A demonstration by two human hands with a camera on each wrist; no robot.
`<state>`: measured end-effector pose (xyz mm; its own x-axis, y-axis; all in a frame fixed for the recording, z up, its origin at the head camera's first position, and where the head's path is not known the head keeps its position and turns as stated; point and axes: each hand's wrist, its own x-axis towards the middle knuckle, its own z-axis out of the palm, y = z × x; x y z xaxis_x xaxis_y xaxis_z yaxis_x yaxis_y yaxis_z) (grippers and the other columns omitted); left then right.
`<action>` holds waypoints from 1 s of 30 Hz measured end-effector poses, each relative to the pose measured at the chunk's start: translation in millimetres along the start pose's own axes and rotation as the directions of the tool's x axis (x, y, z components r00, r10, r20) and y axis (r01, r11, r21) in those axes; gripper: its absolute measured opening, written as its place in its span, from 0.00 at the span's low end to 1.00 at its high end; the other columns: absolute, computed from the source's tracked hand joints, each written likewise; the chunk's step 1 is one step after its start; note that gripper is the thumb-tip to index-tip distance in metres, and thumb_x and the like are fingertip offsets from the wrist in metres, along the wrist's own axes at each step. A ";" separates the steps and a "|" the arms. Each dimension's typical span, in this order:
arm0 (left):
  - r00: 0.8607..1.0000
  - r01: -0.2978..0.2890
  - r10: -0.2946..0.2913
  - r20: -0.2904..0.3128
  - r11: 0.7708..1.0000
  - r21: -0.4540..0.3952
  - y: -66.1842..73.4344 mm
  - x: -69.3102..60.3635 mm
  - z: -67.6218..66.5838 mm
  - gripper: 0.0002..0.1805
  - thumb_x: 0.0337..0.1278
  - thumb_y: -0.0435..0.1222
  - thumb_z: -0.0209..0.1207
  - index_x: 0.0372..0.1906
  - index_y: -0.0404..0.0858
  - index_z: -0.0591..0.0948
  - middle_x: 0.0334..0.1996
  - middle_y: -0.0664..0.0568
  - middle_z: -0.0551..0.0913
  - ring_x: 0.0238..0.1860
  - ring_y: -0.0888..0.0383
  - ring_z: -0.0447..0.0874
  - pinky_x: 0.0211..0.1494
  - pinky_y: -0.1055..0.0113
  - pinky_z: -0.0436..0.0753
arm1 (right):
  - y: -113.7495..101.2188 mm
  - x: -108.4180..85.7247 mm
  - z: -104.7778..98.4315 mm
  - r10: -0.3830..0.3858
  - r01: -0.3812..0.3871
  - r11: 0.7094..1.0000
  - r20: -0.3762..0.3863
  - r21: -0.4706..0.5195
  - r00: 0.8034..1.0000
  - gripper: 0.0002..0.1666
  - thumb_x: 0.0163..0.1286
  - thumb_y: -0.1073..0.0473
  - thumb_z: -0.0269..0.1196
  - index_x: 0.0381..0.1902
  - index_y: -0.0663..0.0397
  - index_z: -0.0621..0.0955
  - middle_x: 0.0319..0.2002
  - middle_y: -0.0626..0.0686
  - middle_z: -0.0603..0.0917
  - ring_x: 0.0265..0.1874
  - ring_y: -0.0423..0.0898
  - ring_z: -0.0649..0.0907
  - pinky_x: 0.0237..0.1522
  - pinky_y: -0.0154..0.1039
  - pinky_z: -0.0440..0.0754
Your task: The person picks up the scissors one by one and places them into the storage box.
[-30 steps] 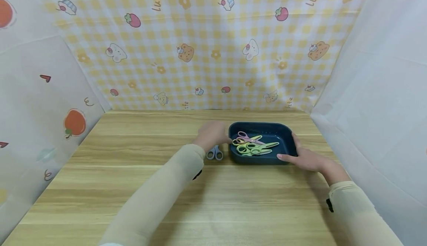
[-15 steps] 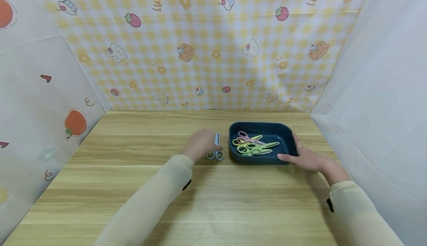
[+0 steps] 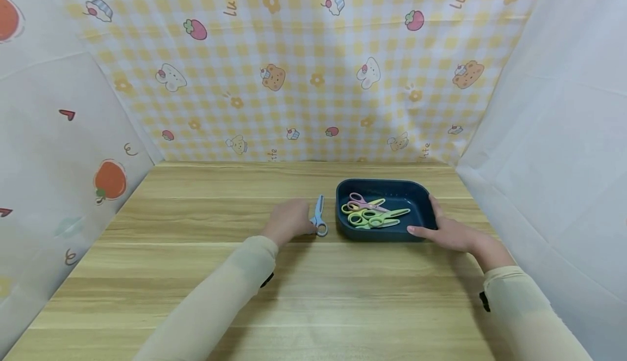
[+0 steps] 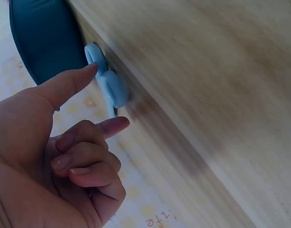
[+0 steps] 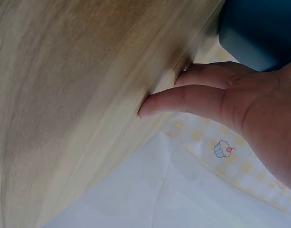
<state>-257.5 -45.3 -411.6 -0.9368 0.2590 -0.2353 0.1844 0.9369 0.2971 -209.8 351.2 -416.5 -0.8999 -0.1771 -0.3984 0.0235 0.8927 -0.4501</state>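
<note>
Blue scissors [image 3: 318,209] lie on the wooden table left of the dark blue box, blades pointing away. My left hand [image 3: 290,220] is at their handles from the left and hides one ring. In the left wrist view, its thumb and index finger stand apart beside the blue handles [image 4: 117,90], and the other fingers are bent. Beside the box [image 3: 364,236], my right hand [image 3: 453,234] rests at the right side, thumb over the front rim. Straight fingers [image 5: 183,99] touch the tabletop in the right wrist view. Inside the box lie pink scissors [image 3: 368,206] and green scissors [image 3: 398,212], overlapping yellow ones.
The wooden table [image 3: 147,274] meets a yellow checked cloth [image 3: 294,105] at its back. White cloth walls [image 3: 553,132] border it on the left and right.
My left hand has moved from above the blue scissors, near the box's left wall, down and left to their handles. The blue scissors have turned slightly. My right hand and the box have stayed put.
</note>
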 end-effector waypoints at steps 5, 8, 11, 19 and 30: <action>1.000 0.010 -0.010 -0.005 1.000 -0.007 -7.4 -1.4 -0.2 0.21 0.60 0.45 0.73 0.19 0.45 0.74 0.17 0.57 0.70 0.21 0.59 0.67 0.25 0.65 0.65 | -1.5 -1.3 0.4 -0.001 0.001 1.000 -0.003 0.000 1.000 0.76 0.74 0.20 0.54 0.81 0.55 0.17 0.79 0.84 0.50 0.76 0.80 0.65 0.72 0.76 0.65; 1.000 0.010 -0.010 -0.006 1.000 -0.015 -12.6 -2.5 -1.7 0.18 0.62 0.41 0.71 0.20 0.44 0.77 0.17 0.57 0.71 0.20 0.59 0.66 0.23 0.66 0.65 | -2.4 -1.8 0.3 -0.004 0.004 1.000 -0.007 0.002 1.000 0.76 0.74 0.21 0.54 0.81 0.56 0.18 0.79 0.84 0.51 0.76 0.80 0.65 0.73 0.76 0.65; 1.000 0.003 -0.003 -0.014 1.000 -0.021 -18.1 -3.6 -3.0 0.16 0.64 0.41 0.70 0.22 0.43 0.81 0.18 0.56 0.75 0.21 0.58 0.68 0.24 0.65 0.66 | -2.8 -1.8 0.4 -0.006 0.006 1.000 -0.010 0.002 1.000 0.76 0.74 0.21 0.54 0.81 0.56 0.18 0.79 0.84 0.51 0.75 0.80 0.65 0.73 0.75 0.65; 1.000 0.015 -0.017 -0.023 0.998 -0.068 -36.4 -9.4 -6.2 0.09 0.63 0.43 0.72 0.34 0.42 0.88 0.30 0.54 0.86 0.31 0.55 0.79 0.33 0.63 0.75 | -1.8 -1.1 1.4 -0.006 0.006 1.000 -0.007 0.004 1.000 0.76 0.73 0.21 0.54 0.81 0.56 0.18 0.79 0.83 0.49 0.76 0.80 0.64 0.73 0.76 0.64; 0.997 0.071 -0.071 0.003 0.993 -0.099 -70.5 -19.5 -18.6 0.12 0.59 0.41 0.74 0.42 0.39 0.88 0.40 0.50 0.89 0.39 0.52 0.83 0.44 0.56 0.82 | -1.9 -1.9 0.7 -0.006 0.006 1.000 -0.004 0.006 1.000 0.76 0.74 0.21 0.54 0.81 0.56 0.18 0.80 0.83 0.47 0.76 0.81 0.62 0.73 0.76 0.64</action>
<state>-257.8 -120.7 -410.7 -0.9467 0.1925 -0.2582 0.0872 0.9249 0.3701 -207.8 349.5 -415.4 -0.9018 -0.1808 -0.3925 0.0209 0.8890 -0.4574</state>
